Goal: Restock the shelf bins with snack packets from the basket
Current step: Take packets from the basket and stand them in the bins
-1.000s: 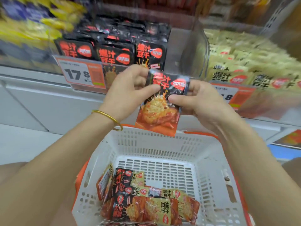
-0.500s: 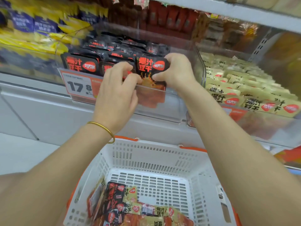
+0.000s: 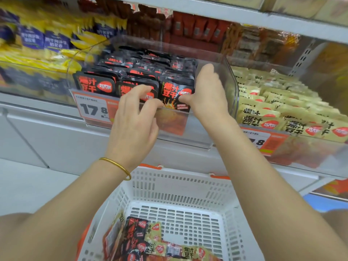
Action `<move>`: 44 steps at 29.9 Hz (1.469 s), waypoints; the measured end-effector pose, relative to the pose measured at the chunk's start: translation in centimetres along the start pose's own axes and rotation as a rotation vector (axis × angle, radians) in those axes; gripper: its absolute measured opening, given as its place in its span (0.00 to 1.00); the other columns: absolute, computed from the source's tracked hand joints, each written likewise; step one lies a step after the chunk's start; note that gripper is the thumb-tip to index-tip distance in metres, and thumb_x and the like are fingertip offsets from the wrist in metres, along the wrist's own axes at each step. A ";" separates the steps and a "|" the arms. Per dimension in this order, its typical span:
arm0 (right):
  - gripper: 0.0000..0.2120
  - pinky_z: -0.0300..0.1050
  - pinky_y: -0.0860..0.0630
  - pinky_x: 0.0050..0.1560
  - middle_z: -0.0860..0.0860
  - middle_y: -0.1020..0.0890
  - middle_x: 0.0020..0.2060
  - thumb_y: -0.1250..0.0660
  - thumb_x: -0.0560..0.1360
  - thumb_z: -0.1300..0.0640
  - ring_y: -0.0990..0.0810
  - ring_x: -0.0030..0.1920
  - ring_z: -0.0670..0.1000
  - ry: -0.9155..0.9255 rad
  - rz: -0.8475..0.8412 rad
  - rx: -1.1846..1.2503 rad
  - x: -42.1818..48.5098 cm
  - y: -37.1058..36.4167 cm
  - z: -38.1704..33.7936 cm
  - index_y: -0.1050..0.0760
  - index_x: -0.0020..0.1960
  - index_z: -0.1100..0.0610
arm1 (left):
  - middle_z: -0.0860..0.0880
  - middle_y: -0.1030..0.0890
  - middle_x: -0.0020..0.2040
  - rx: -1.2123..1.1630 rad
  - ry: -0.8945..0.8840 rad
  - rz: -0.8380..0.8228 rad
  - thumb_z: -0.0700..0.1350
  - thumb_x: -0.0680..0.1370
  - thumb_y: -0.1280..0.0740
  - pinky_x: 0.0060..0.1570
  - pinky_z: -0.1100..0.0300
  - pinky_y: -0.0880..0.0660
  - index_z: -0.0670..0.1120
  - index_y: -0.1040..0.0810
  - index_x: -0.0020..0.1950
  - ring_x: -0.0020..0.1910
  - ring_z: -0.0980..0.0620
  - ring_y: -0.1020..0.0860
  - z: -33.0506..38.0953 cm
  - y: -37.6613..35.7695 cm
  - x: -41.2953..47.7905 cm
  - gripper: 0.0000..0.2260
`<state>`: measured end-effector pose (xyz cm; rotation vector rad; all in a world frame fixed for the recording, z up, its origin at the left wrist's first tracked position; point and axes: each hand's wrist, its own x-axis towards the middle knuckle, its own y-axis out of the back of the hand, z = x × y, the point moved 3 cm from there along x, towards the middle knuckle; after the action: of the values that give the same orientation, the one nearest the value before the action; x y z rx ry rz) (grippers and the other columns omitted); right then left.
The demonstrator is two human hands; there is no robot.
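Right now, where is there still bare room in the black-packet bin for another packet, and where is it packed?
Free: the strip between the right-hand row of black packets and the clear divider wall, where the right hand reaches in. Crowded: the rows leftward to the price tag, where the left hand hovers.
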<state>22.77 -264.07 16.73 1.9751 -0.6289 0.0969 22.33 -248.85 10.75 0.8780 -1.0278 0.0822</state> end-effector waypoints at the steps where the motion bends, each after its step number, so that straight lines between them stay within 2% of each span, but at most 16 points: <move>1: 0.22 0.49 0.32 0.43 0.55 0.26 0.54 0.26 0.71 0.56 0.24 0.51 0.58 0.069 0.080 0.020 -1.1 0.7 -0.2 0.36 0.56 0.58 | 0.36 0.27 0.59 -0.008 0.000 0.015 0.31 0.69 0.36 0.58 0.51 0.34 0.38 0.23 0.53 0.57 0.36 0.28 0.1 0.3 -0.3 0.13; 3: 0.16 0.49 0.31 0.43 0.53 0.25 0.47 0.28 0.72 0.58 0.25 0.46 0.56 0.185 0.192 0.136 -4.0 1.6 -0.2 0.34 0.52 0.57 | 0.36 0.26 0.55 -0.020 -0.004 0.010 0.32 0.69 0.36 0.55 0.50 0.34 0.37 0.22 0.51 0.54 0.37 0.28 0.3 1.0 -0.9 0.12; 5: 0.13 0.49 0.31 0.41 0.50 0.26 0.40 0.30 0.70 0.61 0.27 0.41 0.54 0.222 0.166 0.263 -7.3 0.1 0.8 0.33 0.48 0.55 | 0.38 0.25 0.52 -0.005 -0.018 -0.104 0.33 0.69 0.37 0.51 0.49 0.32 0.38 0.22 0.49 0.51 0.37 0.27 0.2 1.1 -2.1 0.10; 9: 0.09 0.50 0.28 0.43 0.52 0.23 0.43 0.35 0.72 0.62 0.25 0.43 0.55 0.053 -0.376 0.101 -13.2 -11.4 6.2 0.33 0.47 0.53 | 0.39 0.25 0.51 0.089 -0.021 -0.545 0.39 0.70 0.41 0.43 0.44 0.27 0.39 0.23 0.47 0.48 0.38 0.27 -1.0 -1.1 -6.8 0.11; 12: 0.06 0.47 0.29 0.43 0.54 0.23 0.49 0.37 0.76 0.62 0.25 0.46 0.56 -0.029 -0.828 -0.038 -18.3 -20.8 10.9 0.31 0.53 0.57 | 0.39 0.26 0.58 0.147 0.023 -0.800 0.38 0.74 0.37 0.54 0.44 0.29 0.39 0.22 0.53 0.57 0.38 0.30 -1.9 -2.5 -9.8 0.10; 17: 0.19 0.48 0.25 0.46 0.58 0.27 0.63 0.40 0.79 0.60 0.23 0.55 0.57 -0.185 -1.113 -0.052 -24.2 -29.7 14.6 0.36 0.69 0.59 | 0.44 0.32 0.66 0.271 0.013 -0.989 0.44 0.78 0.40 0.62 0.50 0.33 0.44 0.27 0.64 0.66 0.43 0.36 -2.7 -3.5 -11.1 0.15; 22: 0.34 0.59 0.36 0.70 0.55 0.46 0.76 0.38 0.78 0.64 0.45 0.75 0.60 -0.076 -1.163 -0.150 -23.8 -34.2 14.2 0.52 0.77 0.53 | 0.46 0.33 0.67 0.325 0.013 -1.045 0.46 0.79 0.42 0.63 0.53 0.37 0.46 0.29 0.66 0.67 0.45 0.37 -3.2 -4.5 -11.1 0.16; 24: 0.35 0.59 0.32 0.64 0.58 0.38 0.73 0.38 0.77 0.65 0.39 0.72 0.62 -0.087 -1.207 -0.164 -23.7 -35.4 13.6 0.53 0.77 0.53 | 0.46 0.33 0.67 0.336 0.026 -1.060 0.46 0.79 0.42 0.64 0.53 0.38 0.46 0.30 0.66 0.67 0.45 0.38 -3.2 -4.8 -11.1 0.16; 26: 0.29 0.55 0.27 0.54 0.60 0.28 0.63 0.38 0.76 0.67 0.29 0.63 0.62 -0.119 -1.156 -0.186 -23.8 -35.6 12.8 0.44 0.74 0.56 | 0.45 0.33 0.67 0.335 0.029 -1.072 0.46 0.78 0.41 0.64 0.52 0.37 0.46 0.29 0.66 0.67 0.45 0.39 -3.2 -5.2 -11.1 0.16; 29: 0.06 0.47 0.27 0.44 0.56 0.24 0.43 0.39 0.76 0.68 0.25 0.49 0.57 -0.169 -1.015 -0.168 -22.9 -34.9 12.8 0.28 0.49 0.60 | 0.45 0.34 0.67 0.335 0.019 -1.105 0.46 0.78 0.41 0.64 0.51 0.36 0.46 0.29 0.66 0.67 0.44 0.39 -3.0 -5.7 -11.2 0.16; 32: 0.18 0.42 0.36 0.38 0.54 0.31 0.34 0.36 0.77 0.63 0.31 0.39 0.53 -0.197 -0.986 -0.005 -21.9 -33.3 13.6 0.38 0.31 0.57 | 0.45 0.35 0.68 0.355 -0.010 -1.160 0.48 0.79 0.42 0.66 0.49 0.36 0.47 0.32 0.68 0.68 0.44 0.39 -2.9 -6.2 -11.3 0.17; 35: 0.18 0.43 0.39 0.39 0.53 0.31 0.33 0.35 0.77 0.61 0.32 0.40 0.53 -0.144 -0.926 0.120 -19.5 -28.6 13.8 0.36 0.30 0.56 | 0.45 0.34 0.68 0.371 -0.019 -1.244 0.48 0.79 0.41 0.66 0.49 0.35 0.48 0.33 0.69 0.67 0.44 0.37 -2.6 -6.5 -11.3 0.18; 37: 0.10 0.44 0.34 0.41 0.56 0.25 0.39 0.36 0.77 0.61 0.28 0.42 0.55 -0.118 -0.915 0.200 -17.5 -24.6 13.6 0.25 0.37 0.62 | 0.45 0.32 0.67 0.332 0.020 -1.295 0.46 0.79 0.40 0.64 0.49 0.33 0.47 0.33 0.69 0.66 0.44 0.35 -2.3 -6.8 -11.2 0.18; 39: 0.08 0.53 0.26 0.44 0.60 0.21 0.42 0.35 0.77 0.61 0.23 0.43 0.60 -0.103 -0.886 0.273 -15.5 -20.3 13.2 0.23 0.45 0.66 | 0.44 0.30 0.65 0.218 0.107 -1.327 0.46 0.79 0.38 0.62 0.49 0.31 0.45 0.33 0.69 0.64 0.44 0.31 -1.8 -7.0 -10.8 0.19; 41: 0.06 0.56 0.22 0.47 0.60 0.20 0.40 0.34 0.76 0.62 0.21 0.41 0.59 -0.135 -0.813 0.369 -13.9 -16.3 12.7 0.23 0.44 0.65 | 0.43 0.26 0.60 0.070 0.209 -1.328 0.47 0.79 0.36 0.56 0.53 0.28 0.43 0.32 0.66 0.57 0.45 0.26 -0.8 -6.9 -10.0 0.17; 44: 0.02 0.48 0.21 0.41 0.55 0.22 0.36 0.34 0.76 0.65 0.23 0.35 0.50 -0.205 -0.683 0.603 -12.4 -11.2 11.5 0.24 0.44 0.62 | 0.46 0.25 0.48 -0.125 0.312 -1.234 0.46 0.78 0.35 0.40 0.60 0.31 0.43 0.30 0.54 0.47 0.46 0.25 0.4 -6.4 -8.0 0.09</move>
<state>15.05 -265.21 -1.98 2.7058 -0.0056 -0.3812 20.50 -250.74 0.83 1.2033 -0.0802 -0.8487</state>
